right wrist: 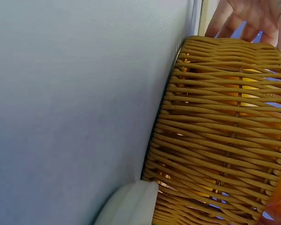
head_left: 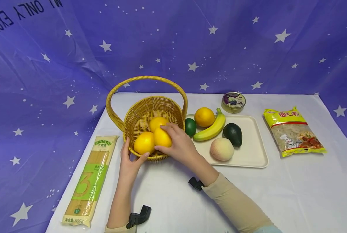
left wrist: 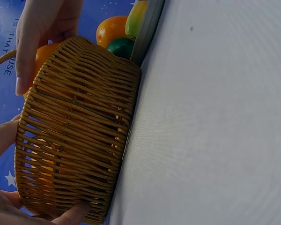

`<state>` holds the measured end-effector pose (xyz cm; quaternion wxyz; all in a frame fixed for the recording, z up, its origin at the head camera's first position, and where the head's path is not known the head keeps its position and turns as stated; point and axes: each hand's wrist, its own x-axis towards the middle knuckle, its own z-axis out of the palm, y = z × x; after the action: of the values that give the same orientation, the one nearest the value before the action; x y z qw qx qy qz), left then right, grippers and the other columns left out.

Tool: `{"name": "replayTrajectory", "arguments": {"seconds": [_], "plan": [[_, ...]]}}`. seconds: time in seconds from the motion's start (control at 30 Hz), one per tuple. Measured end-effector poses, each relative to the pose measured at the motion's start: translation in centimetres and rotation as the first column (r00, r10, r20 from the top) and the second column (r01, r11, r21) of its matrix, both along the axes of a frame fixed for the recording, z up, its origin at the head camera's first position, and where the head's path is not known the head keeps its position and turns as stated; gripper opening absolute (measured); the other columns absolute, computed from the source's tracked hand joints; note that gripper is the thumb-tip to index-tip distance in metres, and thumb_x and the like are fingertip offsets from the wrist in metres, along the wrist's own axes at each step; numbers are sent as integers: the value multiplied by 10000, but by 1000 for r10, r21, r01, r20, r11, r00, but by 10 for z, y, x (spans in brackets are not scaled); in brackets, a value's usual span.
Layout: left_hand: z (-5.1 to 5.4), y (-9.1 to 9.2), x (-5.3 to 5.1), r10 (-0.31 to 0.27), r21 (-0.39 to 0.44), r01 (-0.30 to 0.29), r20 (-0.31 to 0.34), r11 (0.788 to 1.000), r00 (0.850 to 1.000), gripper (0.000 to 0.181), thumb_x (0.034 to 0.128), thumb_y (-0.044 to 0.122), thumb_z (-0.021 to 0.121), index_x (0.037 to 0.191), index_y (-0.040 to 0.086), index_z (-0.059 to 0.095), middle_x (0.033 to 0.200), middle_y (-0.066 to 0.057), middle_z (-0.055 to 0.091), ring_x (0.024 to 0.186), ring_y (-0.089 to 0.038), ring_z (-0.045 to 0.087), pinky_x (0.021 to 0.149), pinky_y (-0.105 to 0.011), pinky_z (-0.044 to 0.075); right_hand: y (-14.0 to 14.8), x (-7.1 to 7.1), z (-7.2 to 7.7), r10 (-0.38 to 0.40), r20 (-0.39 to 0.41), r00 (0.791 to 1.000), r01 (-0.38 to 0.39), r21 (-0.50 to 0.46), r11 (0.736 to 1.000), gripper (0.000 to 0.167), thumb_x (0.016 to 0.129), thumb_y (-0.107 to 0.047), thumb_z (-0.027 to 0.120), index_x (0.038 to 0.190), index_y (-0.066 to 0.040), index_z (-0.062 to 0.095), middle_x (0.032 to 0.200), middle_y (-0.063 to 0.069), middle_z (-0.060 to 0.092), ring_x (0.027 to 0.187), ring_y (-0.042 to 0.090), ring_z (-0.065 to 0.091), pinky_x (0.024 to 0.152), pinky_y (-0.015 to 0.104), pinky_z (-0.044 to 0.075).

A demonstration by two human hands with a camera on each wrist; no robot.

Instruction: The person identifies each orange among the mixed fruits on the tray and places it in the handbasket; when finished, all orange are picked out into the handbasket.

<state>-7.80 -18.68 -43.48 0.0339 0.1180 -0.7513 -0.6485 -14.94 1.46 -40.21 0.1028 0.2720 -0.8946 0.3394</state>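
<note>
A wicker basket (head_left: 137, 118) with a tall handle holds yellow-orange fruits, among them one at the front left (head_left: 144, 143) and one behind (head_left: 157, 123). The right hand (head_left: 180, 145) grips another such fruit (head_left: 162, 137) at the basket's right front, thumb below and fingers on top. At the front-left rim, the left hand (head_left: 129, 165) holds the basket between thumb and fingers. In the left wrist view the left hand (left wrist: 4, 173) grips the woven side (left wrist: 75, 126). The right wrist view shows the basket wall (right wrist: 220, 122) with the left hand (right wrist: 253, 16) beyond it.
Right of the basket, a cream tray (head_left: 252, 152) bears an orange (head_left: 204, 117), banana (head_left: 212, 129), avocado (head_left: 233, 134), peach (head_left: 222, 149) and green fruit (head_left: 190, 127). A tin (head_left: 233, 102) stands behind. Noodles (head_left: 90, 181) lie left, a pasta bag (head_left: 293, 132) far right.
</note>
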Motion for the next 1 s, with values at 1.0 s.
{"name": "replayTrajectory", "arguments": {"seconds": [1.0], "plan": [[-1,0,0,4,28,-4,-2,1000,1000,989,847,184,763,1566,253,88,1591,-14,-12,1440,-222,105,1102,-416,314,25,-2,23,-12,10,1000,14,-124,992,661,817,-447,754,1365,-151,532,1337,17,552,1184,191,528,988,365,449]]}}
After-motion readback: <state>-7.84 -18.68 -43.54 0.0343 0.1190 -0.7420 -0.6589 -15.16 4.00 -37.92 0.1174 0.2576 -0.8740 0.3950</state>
